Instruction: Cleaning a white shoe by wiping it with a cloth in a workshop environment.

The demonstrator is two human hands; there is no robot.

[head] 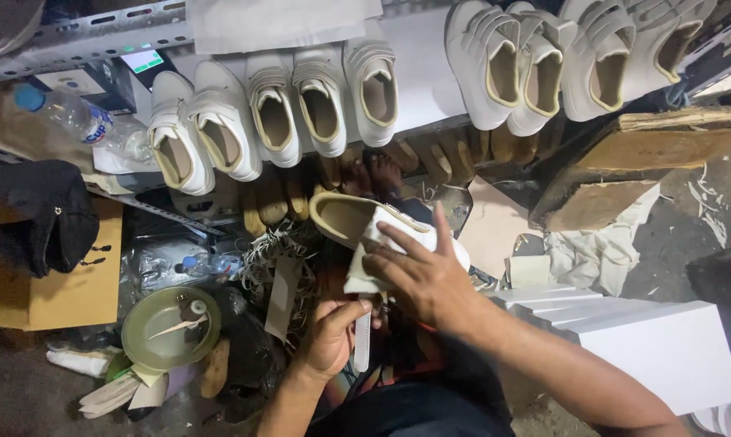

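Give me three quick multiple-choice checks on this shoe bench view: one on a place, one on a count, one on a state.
1. Where does the clear water bottle lie?
A. upper left, beside the rack
B. on the white boxes
C. inside a shoe

2. How many white shoes sit in the left group on the shelf?
A. two
B. five
C. nine

3. What is the right hand doing?
A. hanging free
B. gripping the bottle
C. pressing flat on the white shoe held over the lap

Answers: 1 A, the bottle lies at the upper left by the metal rack. 2 B, five shoes stand side by side there. 3 C, the palm is spread on the shoe while the left hand grips a strap below.
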